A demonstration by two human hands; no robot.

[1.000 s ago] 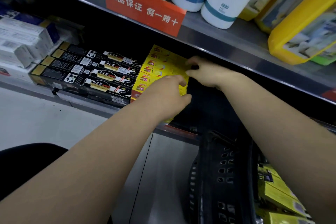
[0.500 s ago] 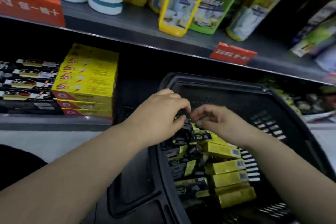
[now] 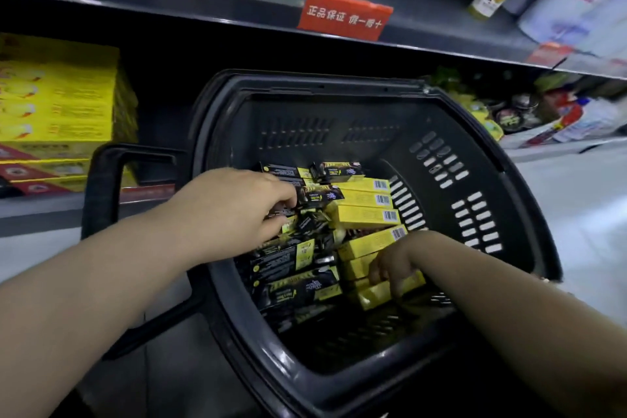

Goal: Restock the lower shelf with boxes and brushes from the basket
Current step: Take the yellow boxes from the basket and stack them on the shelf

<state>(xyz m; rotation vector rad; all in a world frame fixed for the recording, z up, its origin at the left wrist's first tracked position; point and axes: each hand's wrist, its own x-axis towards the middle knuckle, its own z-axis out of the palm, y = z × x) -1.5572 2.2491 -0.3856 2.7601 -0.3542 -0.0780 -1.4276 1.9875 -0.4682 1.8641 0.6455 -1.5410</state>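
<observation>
Right hand: your right hand (image 3: pixel 395 263) reaches into the basket (image 3: pixel 481 132) at about 5 o'clock of its floor, its grip curled round a yellow box (image 3: pixel 376 292) in the nearest rows.
Left hand: your left hand (image 3: pixel 237 210) sits at 9 o'clock of the pile, its grip pinching a black box (image 3: pixel 320 196) by the left end.
Yellow boxes: long, bright yellow cartons (image 3: pixel 364 215) with barcodes on the right ends, stacked in the right half of the pile; long axes run 9 to 3 o'clock, the nearer ones tilted up to the right.
Black boxes: slim black cartons with yellow print (image 3: pixel 295 285), left half of the pile, lying roughly 9 to 3 o'clock, some askew.
Basket handle: a black loop (image 3: pixel 101 187) folded out at 9 o'clock, between you and the lower shelf.
Lower shelf: at 10 o'clock, a stack of yellow packs (image 3: pixel 61 102), blurred.
Upper shelf: at 12 o'clock, a red sign (image 3: pixel 344 15) on the edge, with bottles and packs above it.
</observation>
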